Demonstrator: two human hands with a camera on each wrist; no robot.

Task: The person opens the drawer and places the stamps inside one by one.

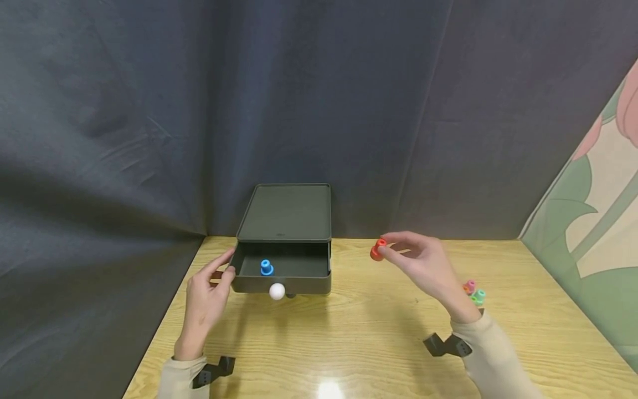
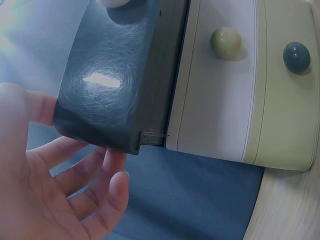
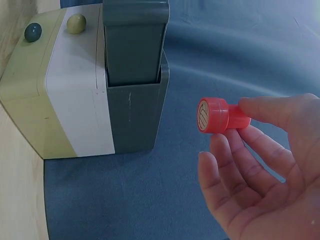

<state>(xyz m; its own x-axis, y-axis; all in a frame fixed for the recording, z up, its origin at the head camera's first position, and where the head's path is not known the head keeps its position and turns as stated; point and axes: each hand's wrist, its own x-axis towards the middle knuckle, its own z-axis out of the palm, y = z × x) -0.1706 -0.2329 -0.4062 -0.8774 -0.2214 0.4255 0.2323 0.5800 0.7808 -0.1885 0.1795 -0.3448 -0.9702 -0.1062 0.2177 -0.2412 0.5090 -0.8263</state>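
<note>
A dark grey drawer [image 1: 281, 285] with a white round knob [image 1: 277, 291] is pulled out of the top of a small drawer cabinet [image 1: 289, 212]. Inside it, a blue stamp [image 1: 266, 268] stands near the front wall. My left hand [image 1: 206, 296] grips the drawer's left front corner, thumb at the front panel [image 2: 102, 75] and fingers along the side. Between thumb and fingertips, my right hand [image 1: 421, 263] pinches a red stamp [image 1: 378, 250] above the table, right of the cabinet. Its patterned round face [image 3: 203, 116] shows in the right wrist view.
Several small stamps, among them a green one [image 1: 479, 296] and a pink one [image 1: 470, 285], sit on the wooden table [image 1: 349, 332] beside my right wrist. Below the open drawer are a white drawer [image 2: 215, 95] and a yellowish one [image 2: 287, 110]. A dark curtain [image 1: 319, 111] hangs behind.
</note>
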